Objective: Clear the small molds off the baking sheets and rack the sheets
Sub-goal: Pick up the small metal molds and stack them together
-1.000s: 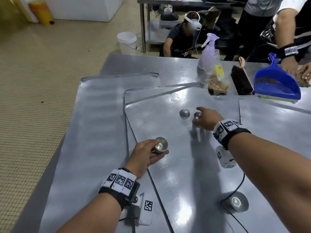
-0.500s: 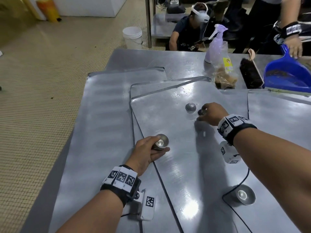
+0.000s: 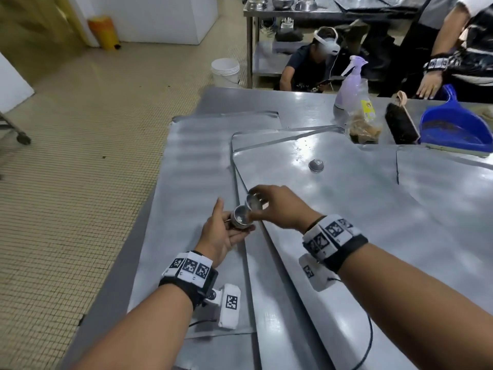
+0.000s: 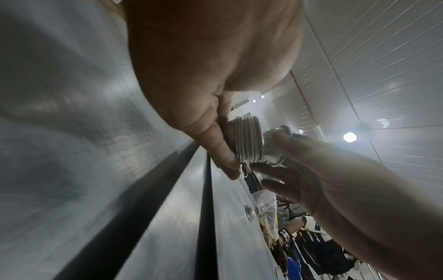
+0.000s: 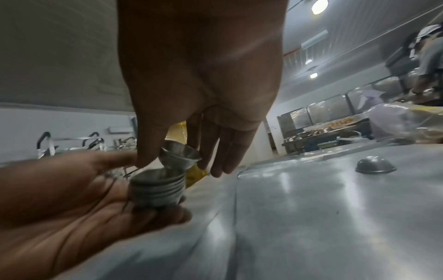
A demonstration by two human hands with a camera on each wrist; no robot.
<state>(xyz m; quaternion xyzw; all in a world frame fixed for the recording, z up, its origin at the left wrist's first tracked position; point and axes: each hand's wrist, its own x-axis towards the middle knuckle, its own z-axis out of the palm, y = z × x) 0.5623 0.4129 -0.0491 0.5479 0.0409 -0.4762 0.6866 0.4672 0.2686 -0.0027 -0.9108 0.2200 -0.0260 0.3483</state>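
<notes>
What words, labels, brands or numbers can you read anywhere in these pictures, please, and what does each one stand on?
No text can be read in any view.
Yellow label on the plastic bag: print too small and blurred to read.
Wristbands and the white camera block: black-and-white square marker patterns only, no letters or digits.
Spray bottle, blue dustpan, stacked molds: no marking visible.

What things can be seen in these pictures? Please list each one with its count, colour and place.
stack of molds: one stack, silver, in left palm
single mold: one, silver, tilted over the stack
upturned mold: one, silver, on top sheet
baking sheets: several, grey, overlapping on table
spray bottle: one, lilac, far edge
brush: one, dark, beside dustpan
dustpan: one, blue, far right
bucket: one, white, floor
left hand: holds stack
right hand: pinches single mold
</notes>
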